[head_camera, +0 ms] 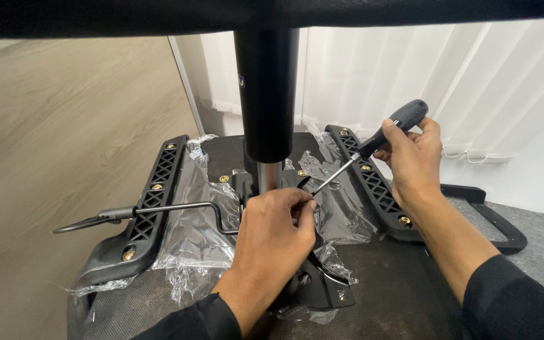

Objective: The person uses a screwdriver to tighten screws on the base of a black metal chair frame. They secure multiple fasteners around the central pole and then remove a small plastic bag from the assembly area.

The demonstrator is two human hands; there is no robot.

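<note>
1. Both hands work at the underside of an upturned office chair seat [404, 289]. They are apart, each closed on or about its own thing.
2. Far left, a thin metal adjustment lever [158, 209] with a looped end sticks out sideways past a black plastic bracket [149, 211] that is fastened to the seat with brass-coloured bolts.
3. Crumpled clear plastic wrap [196, 233] lies over the seat between that bracket and the middle.
4. Left hand [272, 236] rests at the centre, on the black metal mechanism plate [322, 289]. Its fingers are curled at the foot of the gas-lift column [266, 94], right by the tip of the tool. Whether they pinch a small part there cannot be told, since the hand hides it.
5. Rising from the plate, the column shows a shiny steel section below and a black sleeve above, reaching up to the dark chair base [272, 12] along the top edge.
6. Right hand [413, 157] is clamped on the black grip of a screwdriver [373, 148]. The shaft slants down and left, its tip meeting the plate just beside the left fingers.
7. Behind the right wrist runs a second black bracket [373, 182], and a black armrest [498, 226] lies farther right on the grey floor.
</note>
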